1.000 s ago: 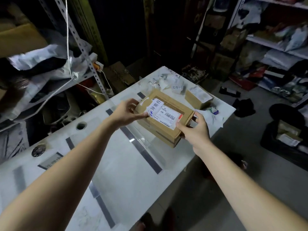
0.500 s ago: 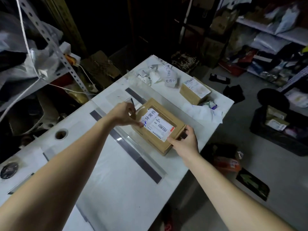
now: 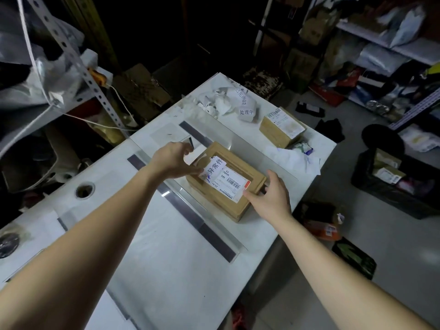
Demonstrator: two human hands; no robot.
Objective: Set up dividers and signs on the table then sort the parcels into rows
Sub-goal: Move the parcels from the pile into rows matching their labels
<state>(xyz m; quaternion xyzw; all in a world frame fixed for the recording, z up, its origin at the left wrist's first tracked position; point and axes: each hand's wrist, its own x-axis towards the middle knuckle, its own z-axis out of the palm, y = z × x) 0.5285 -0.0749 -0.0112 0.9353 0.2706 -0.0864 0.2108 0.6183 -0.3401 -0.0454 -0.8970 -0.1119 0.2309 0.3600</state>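
The brown cardboard parcel (image 3: pixel 226 184) rests on the white table (image 3: pixel 166 270); left hand (image 3: pixel 173 160) pinches its white handwritten sign (image 3: pixel 213 171), right hand (image 3: pixel 271 198) fingers spread open at its near-right corner.

There is only one view, from a wide-angle camera worn on the person's head, looking forward and steeply down over both outstretched forearms. It sits close above the near end of the white table (image 3: pixel 166 270), whose length runs away toward the upper right, the far corner ending near the middle of the picture. The wide lens bends the edges, so shelving (image 3: pixel 78 67) leans in at the left, more shelves (image 3: pixel 381 39) curve along the upper right, and the floor (image 3: pixel 357 234) shows beyond the table's right edge.
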